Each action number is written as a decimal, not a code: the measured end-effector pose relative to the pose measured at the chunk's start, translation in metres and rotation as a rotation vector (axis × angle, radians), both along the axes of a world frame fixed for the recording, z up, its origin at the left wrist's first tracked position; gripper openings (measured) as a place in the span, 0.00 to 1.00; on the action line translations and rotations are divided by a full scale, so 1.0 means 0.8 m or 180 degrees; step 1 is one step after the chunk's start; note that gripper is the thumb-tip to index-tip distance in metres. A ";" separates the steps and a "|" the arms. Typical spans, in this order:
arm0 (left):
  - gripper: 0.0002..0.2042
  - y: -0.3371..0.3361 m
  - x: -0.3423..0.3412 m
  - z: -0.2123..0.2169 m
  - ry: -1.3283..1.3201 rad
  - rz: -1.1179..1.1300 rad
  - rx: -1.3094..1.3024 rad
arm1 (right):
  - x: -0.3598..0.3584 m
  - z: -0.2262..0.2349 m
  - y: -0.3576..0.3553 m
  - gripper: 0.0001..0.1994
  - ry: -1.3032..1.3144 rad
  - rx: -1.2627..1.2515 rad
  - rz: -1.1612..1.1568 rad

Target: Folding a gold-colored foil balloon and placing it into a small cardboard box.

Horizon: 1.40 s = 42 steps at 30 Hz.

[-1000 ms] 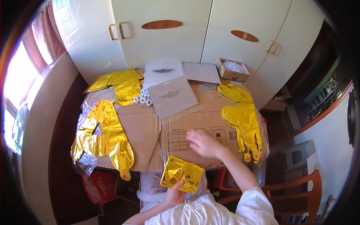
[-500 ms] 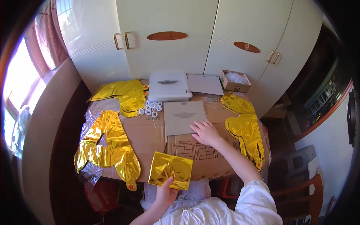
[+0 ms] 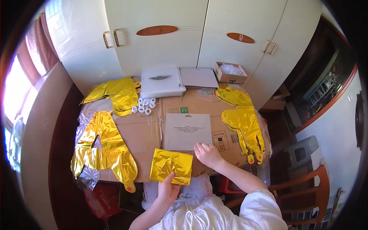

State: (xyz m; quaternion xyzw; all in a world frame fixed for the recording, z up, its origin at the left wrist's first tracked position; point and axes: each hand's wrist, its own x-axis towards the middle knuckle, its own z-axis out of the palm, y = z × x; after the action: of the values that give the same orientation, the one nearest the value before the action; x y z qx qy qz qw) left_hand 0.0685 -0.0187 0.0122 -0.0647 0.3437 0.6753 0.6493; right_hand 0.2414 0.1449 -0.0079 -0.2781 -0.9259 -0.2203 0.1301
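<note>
My left hand (image 3: 168, 188) holds a folded gold foil balloon (image 3: 171, 163) at the table's near edge, thumb on top and fingers beneath. A flat pale grey packaging bag (image 3: 188, 130) with a hang hole and a few printed lines lies at the middle of the table. At its near right corner my right hand (image 3: 208, 154) is closed, fingers curled on the bag's edge; the fingertips are partly hidden. Unfolded gold foil balloons lie on the left (image 3: 103, 143), at the far left (image 3: 115, 94) and on the right (image 3: 243, 122).
A stack of pale bags (image 3: 161, 84) stands at the back beside another flat pale bag (image 3: 199, 78). Several small white ribbon rolls (image 3: 145, 104) lie before the stack. A small box (image 3: 231, 73) holds clear plastic pieces. Cardboard (image 3: 142, 134) covers the table; a wooden chair (image 3: 303, 191) stands right.
The grey bag has been turned from its emblem side to its text side and lies nearer me. My right hand has gone from resting spread on it to closing at its near corner.
</note>
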 end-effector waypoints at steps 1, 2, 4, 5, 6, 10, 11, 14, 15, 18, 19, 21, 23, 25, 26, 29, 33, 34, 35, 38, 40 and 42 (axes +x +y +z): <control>0.19 0.002 0.000 -0.002 -0.0009 0.0022 0.0005 | 0.000 0.000 0.000 0.11 -0.0001 -0.0182 0.0023; 0.19 0.003 0.000 -0.003 -0.0017 0.0047 0.0010 | 0.001 0.001 0.002 0.11 -0.0003 -0.0364 0.0048; 0.19 0.005 0.002 0.002 0.0030 0.0059 -0.0004 | 0.000 0.015 0.009 0.12 0.0192 -0.0883 0.0082; 0.19 0.005 0.002 0.003 0.0056 0.0078 -0.0011 | -0.001 0.033 0.015 0.14 0.0382 -0.1217 0.0103; 0.19 0.005 0.003 0.000 0.0037 0.0070 -0.0020 | 0.001 0.044 0.017 0.16 0.0566 -0.1549 0.0098; 0.19 0.001 0.006 -0.006 -0.0019 0.0067 0.0009 | 0.003 0.016 0.031 0.21 0.0767 -0.0731 0.0456; 0.19 0.000 0.006 -0.005 -0.0030 0.0070 0.0033 | 0.004 0.014 0.025 0.22 0.0653 -0.0774 0.0406; 0.19 -0.007 0.008 -0.006 -0.0043 0.0013 -0.0108 | 0.006 0.008 0.015 0.22 0.0680 -0.0958 0.0392; 0.20 -0.008 0.008 -0.007 -0.0105 -0.0011 -0.0138 | 0.006 0.008 0.013 0.21 0.0750 -0.1021 0.0410; 0.20 -0.013 0.010 -0.011 -0.0187 -0.0077 -0.0206 | 0.008 0.012 0.011 0.18 0.0887 -0.1325 0.0385; 0.20 -0.014 0.011 -0.016 -0.0145 -0.0093 -0.0215 | 0.007 0.011 0.010 0.16 0.0793 -0.1215 0.0407; 0.19 -0.016 0.013 -0.021 -0.0108 -0.0119 -0.0212 | 0.005 0.006 0.005 0.13 0.0604 -0.0986 0.0448; 0.19 -0.018 0.013 -0.022 -0.0115 -0.0139 -0.0189 | 0.000 0.006 -0.004 0.10 0.0463 -0.0664 0.0405; 0.20 -0.019 0.014 -0.021 -0.0132 -0.0195 -0.0185 | -0.001 0.009 -0.007 0.08 0.0538 -0.0828 0.0334; 0.20 -0.020 0.015 -0.019 -0.0141 -0.0224 -0.0184 | 0.000 0.013 -0.006 0.07 0.0687 -0.1153 0.0277; 0.21 -0.023 0.014 -0.012 -0.0166 -0.0316 -0.0079 | -0.006 0.033 -0.001 0.07 0.1035 -0.1796 0.0208; 0.21 -0.019 0.008 -0.002 -0.0237 -0.0797 -0.0043 | -0.008 0.044 0.015 0.11 0.1348 -0.2524 0.0058; 0.21 -0.017 0.007 -0.007 -0.0252 -0.0909 -0.0033 | -0.007 0.040 0.018 0.10 0.1401 -0.2671 -0.0003; 0.22 -0.016 0.007 -0.010 -0.0266 -0.1021 -0.0022 | -0.005 0.034 0.022 0.10 0.1455 -0.2818 -0.0066; 0.21 -0.014 0.008 -0.014 -0.0314 -0.1170 -0.0040 | -0.006 0.034 0.022 0.12 0.1585 -0.2945 -0.0235; 0.21 -0.014 0.009 -0.018 -0.0387 -0.1269 -0.0037 | -0.009 0.037 0.016 0.11 0.1643 -0.2737 -0.0233; 0.21 -0.012 0.012 -0.017 -0.0434 -0.1280 -0.0064 | -0.012 0.039 0.010 0.09 0.1692 -0.2318 -0.0139</control>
State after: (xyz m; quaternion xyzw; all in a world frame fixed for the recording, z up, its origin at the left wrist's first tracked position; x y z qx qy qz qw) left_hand 0.0778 -0.0287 -0.0014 -0.0468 0.3118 0.5227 0.7921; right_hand 0.2320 0.1530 0.0236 -0.3721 -0.8714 0.1963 0.2524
